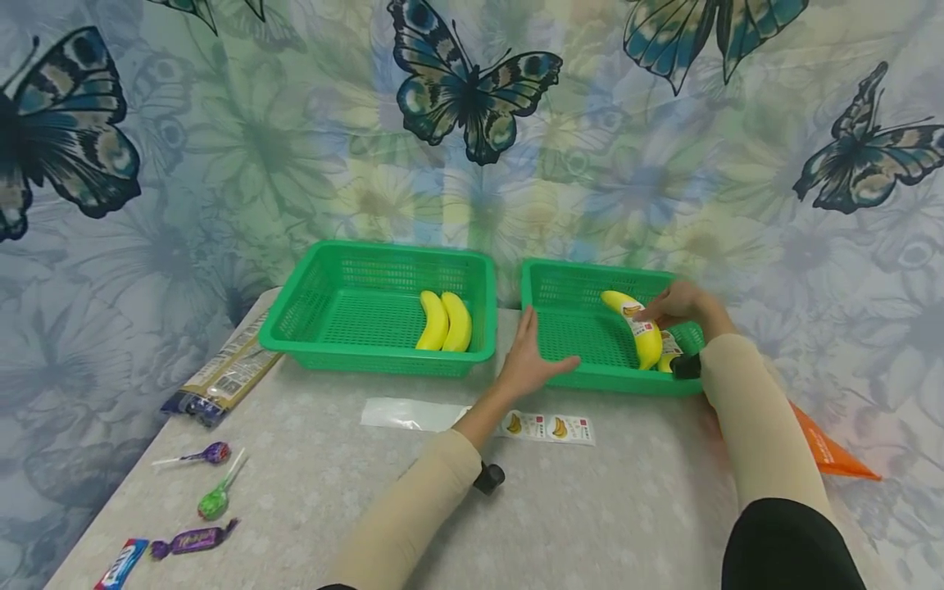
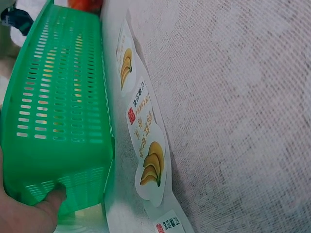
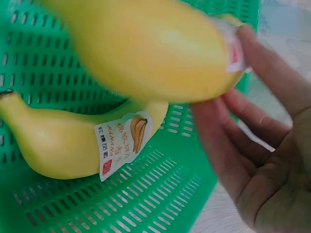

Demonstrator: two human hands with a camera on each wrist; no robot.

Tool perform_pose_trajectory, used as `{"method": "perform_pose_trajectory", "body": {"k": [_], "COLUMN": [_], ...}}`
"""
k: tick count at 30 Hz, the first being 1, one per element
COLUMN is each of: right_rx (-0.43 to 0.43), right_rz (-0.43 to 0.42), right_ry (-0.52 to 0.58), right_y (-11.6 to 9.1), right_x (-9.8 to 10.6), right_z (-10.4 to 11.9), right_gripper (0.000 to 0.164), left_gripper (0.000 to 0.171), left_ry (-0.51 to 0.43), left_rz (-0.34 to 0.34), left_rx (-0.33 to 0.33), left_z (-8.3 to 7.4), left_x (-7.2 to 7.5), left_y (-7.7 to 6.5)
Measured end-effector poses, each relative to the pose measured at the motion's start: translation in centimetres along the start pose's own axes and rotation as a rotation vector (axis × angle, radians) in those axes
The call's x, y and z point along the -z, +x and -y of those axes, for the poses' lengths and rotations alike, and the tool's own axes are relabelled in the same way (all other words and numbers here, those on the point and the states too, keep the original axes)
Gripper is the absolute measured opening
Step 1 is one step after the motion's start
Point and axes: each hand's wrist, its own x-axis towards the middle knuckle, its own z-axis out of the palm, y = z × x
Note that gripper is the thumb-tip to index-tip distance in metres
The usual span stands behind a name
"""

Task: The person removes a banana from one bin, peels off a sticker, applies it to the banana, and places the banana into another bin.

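My right hand point(image 1: 682, 301) pinches a yellow banana point(image 1: 645, 332) bearing a sticker, inside the right green basket point(image 1: 590, 378). In the right wrist view this banana point(image 3: 155, 48) is held between thumb and fingers, above a second labelled banana point(image 3: 63, 141) lying in the basket. At that basket's left front corner, my left hand point(image 1: 527, 360) has its fingers extended and thumb spread at the rim. A strip of banana stickers point(image 1: 568, 429) lies in front, partly hidden by the left forearm. Two bananas point(image 1: 457, 322) without visible stickers lie in the left green basket point(image 1: 369, 359).
On the table's left are a gold-and-blue package point(image 1: 229, 373), two lollipops point(image 1: 214, 501), a purple wrapped candy point(image 1: 195, 539) and a blue-red packet point(image 1: 123, 565). An orange item point(image 1: 829, 447) sits by the right forearm. A butterfly-print cloth point(image 1: 479, 205) hangs behind.
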Motion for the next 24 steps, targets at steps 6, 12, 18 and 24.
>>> {"method": "perform_pose_trajectory", "body": {"k": [6,12,18,24], "right_rx": [-0.037,-0.067,-0.080,-0.081], "right_rz": [0.009,0.024,0.064,0.091], "right_ry": [-0.054,-0.110,-0.105,-0.099], "right_y": [0.6,1.6,2.1,3.1], "right_x": [-0.2,-0.2,-0.3,-1.3], "right_z": [-0.9,-1.1,-1.7,-2.1], "right_gripper": [0.056,0.053,0.050,0.051], "left_gripper": [0.112,0.111,0.111,0.111], "left_ry": [0.004,0.010,0.015,0.003], "left_rz": [0.001,0.001,0.000,-0.013], "left_rx": [-0.005,0.012,0.018,0.019], "left_z": [0.2,0.0,-0.1,0.1], "left_x": [-0.2,-0.2,-0.2,0.0], "left_y": [-0.1,-0.3,-0.3,-0.8]}}
